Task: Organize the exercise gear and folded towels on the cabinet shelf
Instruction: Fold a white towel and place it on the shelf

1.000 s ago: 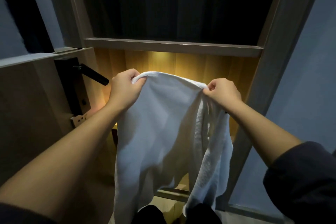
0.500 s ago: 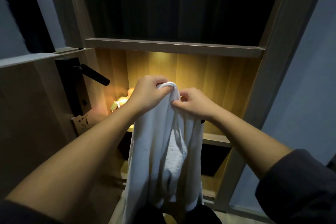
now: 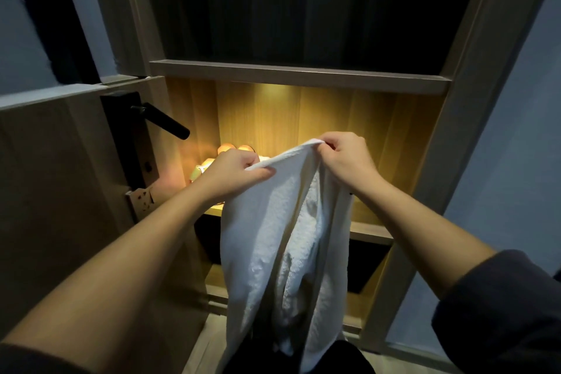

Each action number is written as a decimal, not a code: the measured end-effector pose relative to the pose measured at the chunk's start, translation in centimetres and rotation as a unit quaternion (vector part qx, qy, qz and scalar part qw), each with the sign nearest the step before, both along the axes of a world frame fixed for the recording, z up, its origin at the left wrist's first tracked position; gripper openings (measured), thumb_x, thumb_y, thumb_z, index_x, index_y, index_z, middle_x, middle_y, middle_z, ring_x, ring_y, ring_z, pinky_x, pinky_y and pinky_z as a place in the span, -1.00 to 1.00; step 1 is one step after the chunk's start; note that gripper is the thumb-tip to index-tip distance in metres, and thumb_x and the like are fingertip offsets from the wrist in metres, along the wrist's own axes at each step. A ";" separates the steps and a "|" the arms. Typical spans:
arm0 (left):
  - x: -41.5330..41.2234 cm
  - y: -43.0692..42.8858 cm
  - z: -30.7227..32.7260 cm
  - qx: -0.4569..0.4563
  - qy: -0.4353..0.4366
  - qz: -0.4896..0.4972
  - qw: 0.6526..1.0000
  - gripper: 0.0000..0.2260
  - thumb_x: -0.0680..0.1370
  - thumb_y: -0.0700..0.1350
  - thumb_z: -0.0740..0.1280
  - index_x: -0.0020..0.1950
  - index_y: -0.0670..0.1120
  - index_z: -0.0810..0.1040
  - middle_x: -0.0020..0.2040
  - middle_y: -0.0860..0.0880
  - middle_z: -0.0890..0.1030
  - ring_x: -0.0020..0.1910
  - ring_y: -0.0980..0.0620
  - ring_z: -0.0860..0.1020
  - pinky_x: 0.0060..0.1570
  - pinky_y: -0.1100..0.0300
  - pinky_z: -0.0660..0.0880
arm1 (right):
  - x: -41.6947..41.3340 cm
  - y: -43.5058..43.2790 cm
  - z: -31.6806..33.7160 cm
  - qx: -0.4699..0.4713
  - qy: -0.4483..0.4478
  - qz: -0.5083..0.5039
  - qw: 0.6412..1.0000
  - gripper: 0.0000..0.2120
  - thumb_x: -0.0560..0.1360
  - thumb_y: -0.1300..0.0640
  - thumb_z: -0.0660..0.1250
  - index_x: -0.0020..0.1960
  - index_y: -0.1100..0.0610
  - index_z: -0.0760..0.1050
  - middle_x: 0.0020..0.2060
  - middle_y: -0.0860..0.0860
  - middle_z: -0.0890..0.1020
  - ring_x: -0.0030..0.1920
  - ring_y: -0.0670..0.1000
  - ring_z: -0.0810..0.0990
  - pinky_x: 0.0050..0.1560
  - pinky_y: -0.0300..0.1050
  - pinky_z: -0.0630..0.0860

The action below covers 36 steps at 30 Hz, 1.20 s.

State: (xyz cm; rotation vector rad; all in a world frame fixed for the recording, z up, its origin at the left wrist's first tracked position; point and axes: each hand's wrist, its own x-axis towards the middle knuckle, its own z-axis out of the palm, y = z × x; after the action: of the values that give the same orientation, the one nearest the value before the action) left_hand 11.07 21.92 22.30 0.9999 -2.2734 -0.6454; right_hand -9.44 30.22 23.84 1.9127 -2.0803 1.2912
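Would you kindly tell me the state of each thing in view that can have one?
white towel: held up, hanging in loose lengthwise folds, not on the shelf.
left hand: grips the towel's top edge.
right hand: pinches the towel's top edge.
cabinet shelf: lit from above.
orange rounded items: on the shelf, partly hidden by the left hand.
door: open, latch edge showing.
upper compartment: dark.

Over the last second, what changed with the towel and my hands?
The hands came together, folding the white towel in half, then parted slightly; the right hand now sits higher than the left hand. Neither let go: both still pinch its top edge. The lit shelf and black door handle are unchanged.
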 end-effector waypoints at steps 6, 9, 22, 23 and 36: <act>2.9 -1.5 -1.2 -0.003 -0.020 0.040 0.999 -0.65 0.51 0.06 0.41 -0.37 -0.13 0.48 -0.40 -0.04 0.43 -0.37 0.02 0.39 -0.32 0.10 0.27 | -3.5 0.3 -0.2 -0.018 -0.059 -0.076 0.995 -0.74 0.61 0.17 0.18 -0.02 0.12 0.66 -0.15 0.03 0.65 -0.15 -0.02 0.53 -0.21 -0.13 0.46; 4.4 -2.3 -1.5 0.016 -0.005 0.046 0.999 -0.63 0.50 0.12 0.41 -0.34 -0.12 0.51 -0.40 -0.04 0.48 -0.37 0.02 0.44 -0.33 0.12 0.31 | -4.7 0.5 -0.1 -0.026 -0.107 -0.108 0.988 -0.76 0.62 0.13 0.19 -0.09 0.05 0.61 -0.23 -0.07 0.59 -0.20 -0.11 0.50 -0.31 -0.24 0.35; 0.9 -0.2 3.4 -0.066 0.098 0.004 0.993 -0.70 0.63 0.01 0.25 -0.21 -0.12 0.57 -0.26 -0.07 0.54 -0.27 0.18 0.47 -0.25 0.28 0.38 | -2.4 1.8 2.3 0.077 -0.120 0.091 0.986 -0.70 0.48 0.04 0.45 0.21 -0.02 0.57 -0.25 -0.15 0.54 -0.17 -0.14 0.54 -0.06 -0.28 0.50; 0.1 0.3 3.8 -0.071 0.089 -0.013 0.993 -0.72 0.63 0.00 0.26 -0.24 -0.06 0.55 -0.30 0.00 0.52 -0.32 0.27 0.44 -0.32 0.40 0.35 | -1.7 1.9 2.4 0.092 -0.112 0.105 0.984 -0.66 0.46 0.01 0.47 0.22 -0.04 0.57 -0.35 -0.13 0.50 -0.29 -0.14 0.50 -0.13 -0.28 0.50; -1.4 1.7 3.3 -0.120 -0.036 -0.050 0.991 -0.73 0.58 0.06 0.34 -0.16 -0.13 0.57 -0.26 -0.05 0.56 -0.27 0.06 0.45 -0.28 0.12 0.31 | 1.7 0.9 0.5 0.103 -0.092 0.111 0.984 -0.79 0.58 0.19 0.28 -0.15 0.22 0.63 -0.29 0.11 0.61 -0.26 -0.09 0.49 -0.20 -0.16 0.39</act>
State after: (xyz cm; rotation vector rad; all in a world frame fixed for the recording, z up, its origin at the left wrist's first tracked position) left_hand 9.66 23.67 25.64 0.8100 -2.4076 -0.3673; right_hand -7.75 31.15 24.30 2.2467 -2.2180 1.3926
